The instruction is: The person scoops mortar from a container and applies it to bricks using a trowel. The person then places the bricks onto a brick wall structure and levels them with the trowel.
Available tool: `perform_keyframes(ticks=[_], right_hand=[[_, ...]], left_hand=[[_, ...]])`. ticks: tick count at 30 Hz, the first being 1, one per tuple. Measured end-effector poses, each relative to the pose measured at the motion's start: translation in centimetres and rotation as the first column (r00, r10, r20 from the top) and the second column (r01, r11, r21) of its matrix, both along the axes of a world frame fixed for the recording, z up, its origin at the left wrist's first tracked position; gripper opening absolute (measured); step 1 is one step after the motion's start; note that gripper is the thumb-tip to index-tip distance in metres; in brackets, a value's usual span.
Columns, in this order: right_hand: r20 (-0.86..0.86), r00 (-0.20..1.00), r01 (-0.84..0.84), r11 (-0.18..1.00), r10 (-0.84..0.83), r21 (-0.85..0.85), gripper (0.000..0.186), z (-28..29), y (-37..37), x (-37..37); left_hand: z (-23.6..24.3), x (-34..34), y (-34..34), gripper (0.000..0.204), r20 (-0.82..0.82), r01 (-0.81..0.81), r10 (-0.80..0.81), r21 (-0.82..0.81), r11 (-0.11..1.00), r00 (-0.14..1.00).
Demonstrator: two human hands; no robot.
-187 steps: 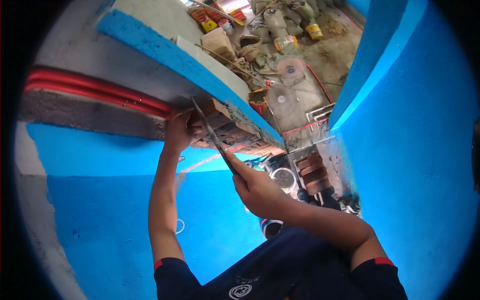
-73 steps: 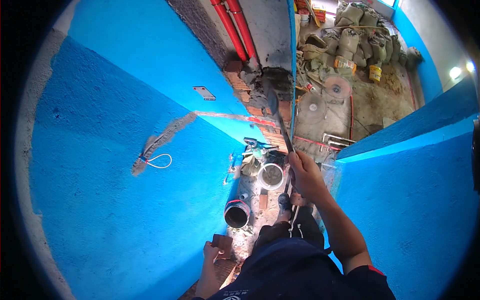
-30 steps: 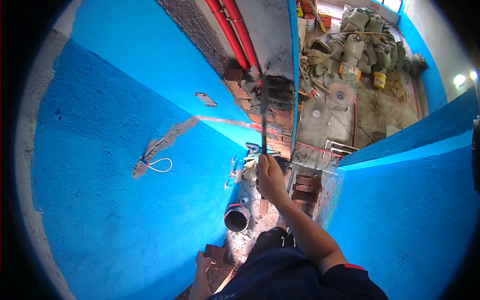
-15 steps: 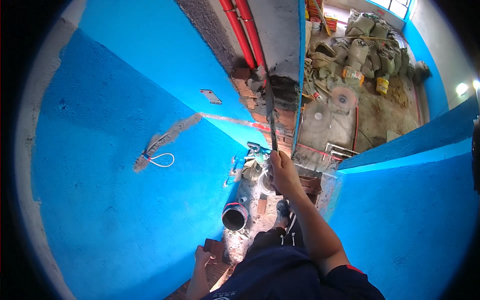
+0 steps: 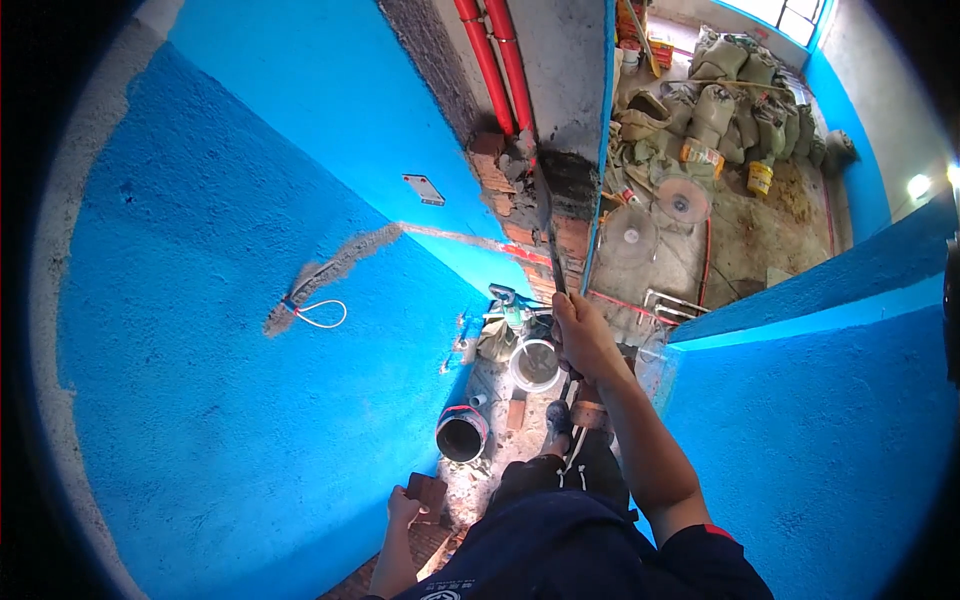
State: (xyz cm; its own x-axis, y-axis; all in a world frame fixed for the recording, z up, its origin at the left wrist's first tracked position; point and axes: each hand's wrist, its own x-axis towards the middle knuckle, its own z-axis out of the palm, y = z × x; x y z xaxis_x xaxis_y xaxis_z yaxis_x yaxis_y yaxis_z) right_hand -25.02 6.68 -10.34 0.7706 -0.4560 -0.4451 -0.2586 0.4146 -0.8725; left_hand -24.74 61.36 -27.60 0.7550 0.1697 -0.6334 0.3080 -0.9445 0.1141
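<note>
My right hand point(image 5: 586, 342) is closed round the handle of a long, narrow bricklaying trowel point(image 5: 551, 232). Its dark blade reaches up to the bare brickwork point(image 5: 572, 238), and the tip is close to grey mortar point(image 5: 517, 160) below the red pipes point(image 5: 494, 62). Whether the tip touches the mortar, I cannot tell. Low on the left, my left hand point(image 5: 405, 507) grips a reddish-brown brick point(image 5: 428, 493) by its side, next to the blue wall.
Around my feet stand a white bucket of grey mortar point(image 5: 535, 364), a dark round bucket point(image 5: 462, 435) and a green power tool point(image 5: 511, 308). A cable loop point(image 5: 325, 314) sticks out of the left wall. Sacks point(image 5: 714, 112) and a yellow pail point(image 5: 760, 178) lie beyond the partition.
My right hand has shifted slightly right and down with the trowel. More of the mortar bucket shows now. The left hand still grips the brick, and the whole view has shifted a little.
</note>
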Motion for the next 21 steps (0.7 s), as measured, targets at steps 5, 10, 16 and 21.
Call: perform_keyframes(ticks=[5, 10, 16, 21], right_hand=[[0.008, 1.0, 0.016, 0.983, -0.018, 0.181, 0.032, 1.9, 0.4, -1.4], [0.004, 1.0, 0.019, 1.0, -0.019, 0.01, 0.032, 0.4, -0.2, -0.8], [-0.061, 0.995, -0.065, 0.986, 0.075, 0.157, 0.028, -1.4, 2.0, -3.9], [-0.14, 0.988, -0.046, 0.994, 0.06, 0.102, 0.027, -2.9, 3.8, -11.7]], left_hand=[[-0.2, -0.2, 0.5, 0.061, 0.021, 0.02, -0.02, 0.005, 1.0, 1.0], [0.0, -0.1, 0.1, 0.059, -0.025, 0.03, -0.029, 0.025, 0.999, 0.999], [-0.9, 0.1, -0.3, 0.054, 0.019, 0.003, -0.003, -0.017, 1.0, 1.0], [0.3, 1.0, -1.5, 0.055, 0.025, 0.075, -0.074, -0.046, 0.996, 0.997]])
